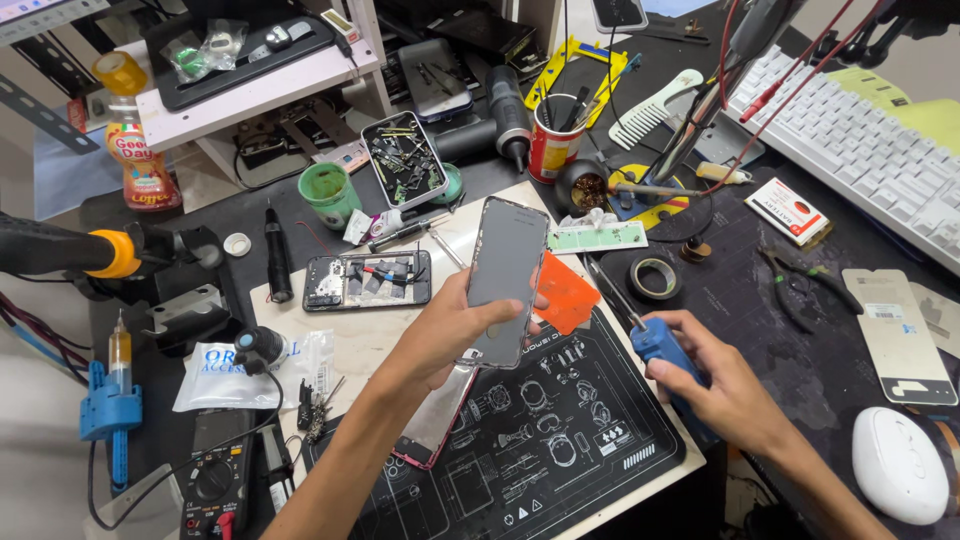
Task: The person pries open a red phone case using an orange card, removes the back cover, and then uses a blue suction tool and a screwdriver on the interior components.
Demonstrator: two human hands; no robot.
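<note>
Where tools crowd — black workbench [760,300].

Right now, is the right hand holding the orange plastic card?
No, the right hand grips a blue-handled tool, while the orange card lies behind the phone screen.

Work surface: a dark bench [760,300] extending beyond and to both sides of the hands, overlaid beneath them by a pale board [345,345] and a black printed mat [540,450]. Beyond the hands to the left, a small white shelf unit [250,95] stands on the bench. At the far left edge, a pale floor or wall surface [40,480] shows. Lighting is bright and even, with soft shadows.
</note>
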